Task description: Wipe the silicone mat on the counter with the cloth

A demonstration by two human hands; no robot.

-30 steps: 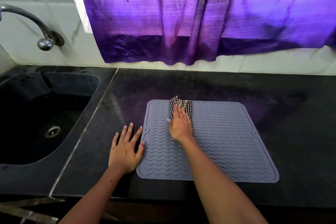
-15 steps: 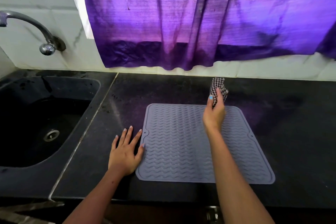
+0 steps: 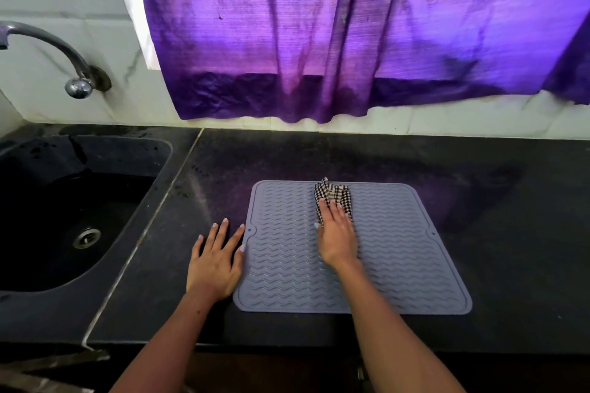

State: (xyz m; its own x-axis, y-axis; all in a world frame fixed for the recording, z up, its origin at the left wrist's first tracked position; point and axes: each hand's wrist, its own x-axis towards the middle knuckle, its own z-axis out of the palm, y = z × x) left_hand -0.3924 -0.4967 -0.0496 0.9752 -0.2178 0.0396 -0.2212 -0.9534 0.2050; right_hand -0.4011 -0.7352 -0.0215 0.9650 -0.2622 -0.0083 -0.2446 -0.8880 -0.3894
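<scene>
1. The grey silicone mat (image 3: 399, 252) lies flat on the black counter (image 3: 510, 217), right of the sink (image 3: 79, 201); the basin holds only its drain.
2. The checked cloth (image 3: 332, 198) sits bunched at the mat's far edge, long axis front to back.
3. My right hand (image 3: 336, 239) presses it, fingers straight.
4. My left hand (image 3: 215, 260) rests spread flat on the counter, touching the mat's left edge.

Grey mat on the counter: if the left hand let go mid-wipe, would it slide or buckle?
Probably floppy: the silicone mat is thin and lies fully flat on the counter. It may creep under the cloth, since the left hand rests flat at its left edge, seemingly bracing it. Likely light for its size.
</scene>
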